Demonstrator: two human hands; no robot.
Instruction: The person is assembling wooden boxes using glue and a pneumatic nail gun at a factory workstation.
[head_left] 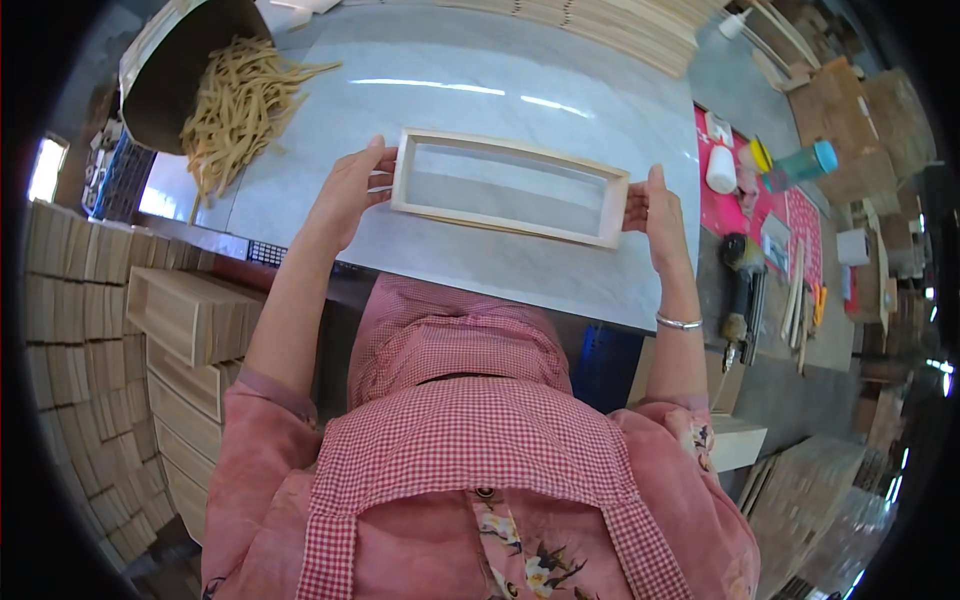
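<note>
A pale, long wooden frame [510, 228] lies between my two hands over the grey marbled tabletop, slightly angled, its right end nearer me. The tabletop shows through its open middle. My left hand [348, 195] presses its fingers against the left short end, thumb pointing up. At the opposite short end, my right hand [661, 222] holds the frame with bent fingers, thumb raised as well. A bracelet circles my right wrist. The inner sides of the fingers are partly hidden by the frame's ends.
Tan flat strips [240, 110] spill from a dark container [150, 85] at far left. Wooden slats [620, 30] line the back edge. To the right lie a white bottle [720, 170], a teal bottle [800, 165] and a dark power tool [740, 285]. Wooden boxes [190, 310] stack at left.
</note>
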